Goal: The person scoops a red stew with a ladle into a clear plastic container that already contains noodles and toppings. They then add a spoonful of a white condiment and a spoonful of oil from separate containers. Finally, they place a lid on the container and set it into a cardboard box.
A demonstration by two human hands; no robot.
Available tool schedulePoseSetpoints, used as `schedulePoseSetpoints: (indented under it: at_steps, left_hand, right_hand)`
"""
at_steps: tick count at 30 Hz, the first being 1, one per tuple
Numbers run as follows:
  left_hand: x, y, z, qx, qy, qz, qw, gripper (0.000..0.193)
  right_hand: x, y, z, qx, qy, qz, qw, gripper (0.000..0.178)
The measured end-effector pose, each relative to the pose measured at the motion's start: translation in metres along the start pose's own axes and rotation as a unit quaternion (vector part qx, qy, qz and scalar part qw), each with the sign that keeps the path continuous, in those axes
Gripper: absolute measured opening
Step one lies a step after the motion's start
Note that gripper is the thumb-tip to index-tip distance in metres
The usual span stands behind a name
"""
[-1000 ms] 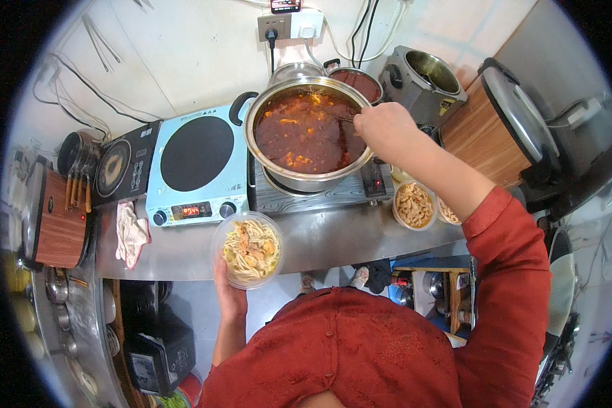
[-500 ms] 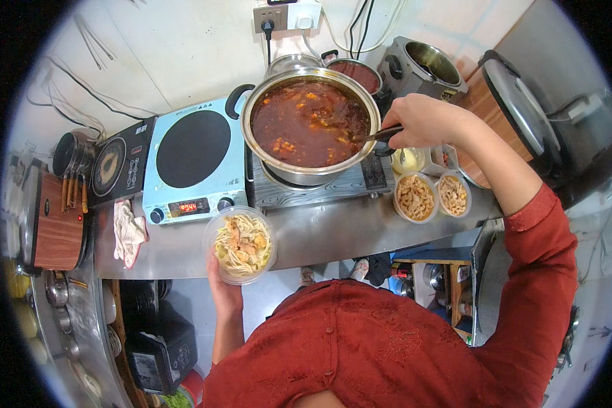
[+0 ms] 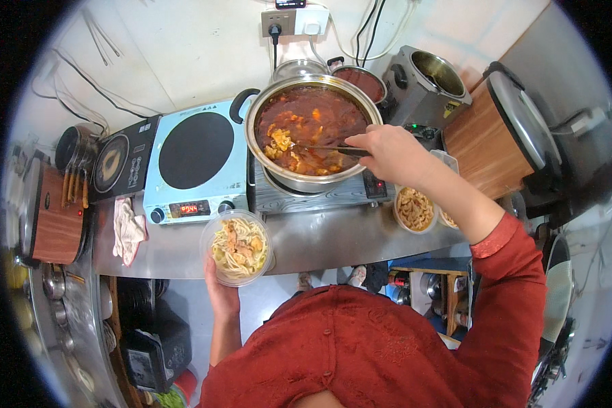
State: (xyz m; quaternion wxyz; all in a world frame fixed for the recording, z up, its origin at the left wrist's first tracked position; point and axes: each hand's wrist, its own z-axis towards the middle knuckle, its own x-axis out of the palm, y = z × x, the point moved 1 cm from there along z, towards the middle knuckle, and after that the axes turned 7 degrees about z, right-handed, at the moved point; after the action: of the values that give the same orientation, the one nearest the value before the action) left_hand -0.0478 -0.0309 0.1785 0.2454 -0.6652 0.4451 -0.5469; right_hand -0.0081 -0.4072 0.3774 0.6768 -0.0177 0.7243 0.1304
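Note:
A large steel pot (image 3: 311,180) of dark red soup with yellow-orange pieces stands on the grey cooktop. My right hand (image 3: 391,155) grips the dark handle of a ladle (image 3: 350,150) at the pot's right side. The ladle reaches leftward into the soup, and a heap of yellow pieces (image 3: 279,141) shows at its end; the bowl itself is hard to make out. My left hand (image 3: 221,289) holds a clear round plastic bowl (image 3: 236,248) of noodles topped with meat pieces, over the counter's front edge.
Left of the pot sits a light-blue induction cooker (image 3: 192,160), with a black one (image 3: 119,163) beyond. A cloth glove (image 3: 128,231) lies on the steel counter (image 3: 306,238). Right of the pot are tubs of sliced food (image 3: 415,208) and a wood-sided cooker (image 3: 486,139); a red-filled pot (image 3: 362,83) stands behind.
My right hand has moved left and down over the pot's rim, and the ladle has swung left, gathering yellow pieces near the surface. The left hand keeps hold of the bowl.

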Motion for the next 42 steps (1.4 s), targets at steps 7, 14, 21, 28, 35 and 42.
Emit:
schedulePoseSetpoints:
  at_steps: [7,14,21,28,35,42]
  left_hand:
    - [-0.003,0.001,-0.004,-0.002,-0.025,-0.003,1.0,0.055]
    - [-0.001,0.0,-0.007,0.005,-0.012,-0.007,1.0,0.053]
    - [0.002,-0.001,-0.007,0.006,-0.005,0.006,1.0,0.053]
    - [0.0,0.004,-0.005,-0.007,0.004,-0.002,1.0,0.055]
    - [0.003,0.005,-0.002,-0.022,0.008,0.008,1.0,0.057]
    - [0.009,-0.001,-0.004,-0.026,0.011,0.018,0.999,0.058]
  right_hand:
    - [0.02,-0.002,0.018,0.033,-0.062,-0.102,0.992,0.033]
    - [0.033,-0.005,0.025,0.006,-0.101,-0.135,0.986,0.016]
    - [0.021,-0.001,0.012,-0.039,-0.091,-0.139,0.985,0.01]
    - [0.003,0.014,-0.02,-0.033,-0.04,-0.118,0.992,0.013]
    - [-0.018,0.025,-0.044,-0.054,0.003,-0.123,0.991,0.029]
    - [-0.041,0.026,-0.047,-0.055,0.031,-0.143,0.988,0.029]
